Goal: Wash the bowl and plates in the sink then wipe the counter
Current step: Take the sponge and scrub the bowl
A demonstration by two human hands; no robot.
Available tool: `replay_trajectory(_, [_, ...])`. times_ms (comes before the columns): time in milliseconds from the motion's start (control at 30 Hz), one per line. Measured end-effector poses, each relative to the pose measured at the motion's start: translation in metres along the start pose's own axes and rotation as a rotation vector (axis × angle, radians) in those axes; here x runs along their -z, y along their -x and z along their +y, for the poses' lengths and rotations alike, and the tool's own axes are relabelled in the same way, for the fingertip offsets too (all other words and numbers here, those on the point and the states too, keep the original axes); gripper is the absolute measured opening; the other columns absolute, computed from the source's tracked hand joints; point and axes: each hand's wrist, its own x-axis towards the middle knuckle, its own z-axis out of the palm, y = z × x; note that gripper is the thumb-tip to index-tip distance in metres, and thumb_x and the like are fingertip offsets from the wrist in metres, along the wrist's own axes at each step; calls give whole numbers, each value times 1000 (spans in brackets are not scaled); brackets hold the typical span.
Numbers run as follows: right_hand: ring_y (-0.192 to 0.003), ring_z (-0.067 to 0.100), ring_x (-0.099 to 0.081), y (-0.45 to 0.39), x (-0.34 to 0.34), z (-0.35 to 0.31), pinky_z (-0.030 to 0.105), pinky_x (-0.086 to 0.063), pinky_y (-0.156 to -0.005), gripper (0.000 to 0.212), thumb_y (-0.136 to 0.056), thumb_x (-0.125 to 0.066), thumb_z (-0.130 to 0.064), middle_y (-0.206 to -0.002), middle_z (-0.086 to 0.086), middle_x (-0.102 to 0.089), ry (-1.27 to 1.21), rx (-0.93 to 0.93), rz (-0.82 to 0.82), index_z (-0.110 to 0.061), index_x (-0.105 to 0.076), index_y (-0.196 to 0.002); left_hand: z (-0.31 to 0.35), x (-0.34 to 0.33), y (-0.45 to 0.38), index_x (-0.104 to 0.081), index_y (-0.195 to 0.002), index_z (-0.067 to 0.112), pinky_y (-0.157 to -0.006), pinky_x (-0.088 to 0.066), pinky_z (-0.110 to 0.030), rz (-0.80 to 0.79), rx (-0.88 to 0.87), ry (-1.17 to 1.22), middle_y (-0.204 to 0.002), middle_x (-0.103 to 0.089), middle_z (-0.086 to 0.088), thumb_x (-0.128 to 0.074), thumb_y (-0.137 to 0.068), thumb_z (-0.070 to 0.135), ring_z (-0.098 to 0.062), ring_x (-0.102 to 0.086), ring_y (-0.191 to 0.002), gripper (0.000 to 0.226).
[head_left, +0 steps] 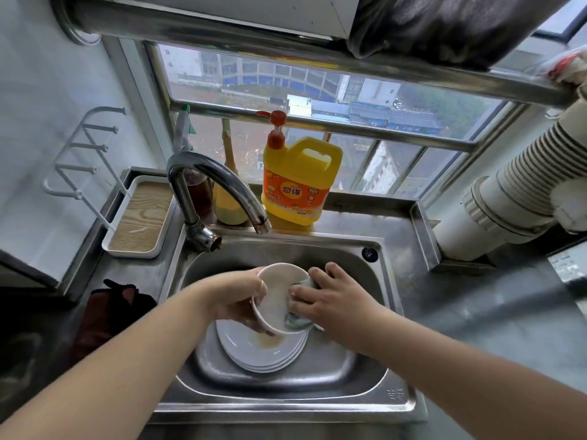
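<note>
Plates [254, 350] lie stacked in the sink [317, 404], the top one smeared brown. Just above them the left hand [235, 300] curls its grip round a white bowl [276, 300], tilted on its side. The right hand [330, 296] presses a sponge [297, 322] into the bowl, fingers spread. Beyond, the tap [216, 185] arches over the basin, with a yellow soap jug [298, 182] on the counter [476, 312] ledge behind.

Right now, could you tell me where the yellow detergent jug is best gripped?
Grip the yellow detergent jug by its moulded handle at the upper right, coming from the right side: the handle loop is open there, while the faucet crowds its left.
</note>
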Motion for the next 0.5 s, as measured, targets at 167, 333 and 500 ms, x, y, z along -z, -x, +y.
replay_trajectory(167, [-67, 29, -59, -10, -4, -22, 37, -42, -68, 29, -52, -76, -28, -87, -1, -69, 31, -205, 99, -25, -70, -81, -2, 3, -9, -49, -126, 29, -74, -57, -47, 52, -143, 148, -115, -56, -20, -41, -78, 1, -35, -62, -92, 56])
replay_trajectory(333, [-58, 24, -59, -24, -13, -57, 34, -48, -56, 25, -49, -78, -35, -73, -5, -69, -317, -633, 125, -27, -69, -71, -34, -50, -34, -41, -128, 44, -56, -52, -33, 336, -381, 465, -116, -53, -9, -33, -91, -1, -27, -59, -96, 58])
replay_trajectory(500, [-81, 24, -60, 3, -28, -47, 38, -55, -72, 44, -71, -46, -39, -118, -8, -66, -478, -330, 259, -34, -64, -111, -31, -25, -22, -46, -125, 39, -56, -56, -41, 338, -285, 285, -125, -49, -15, -27, -92, 0, -36, -55, -104, 54])
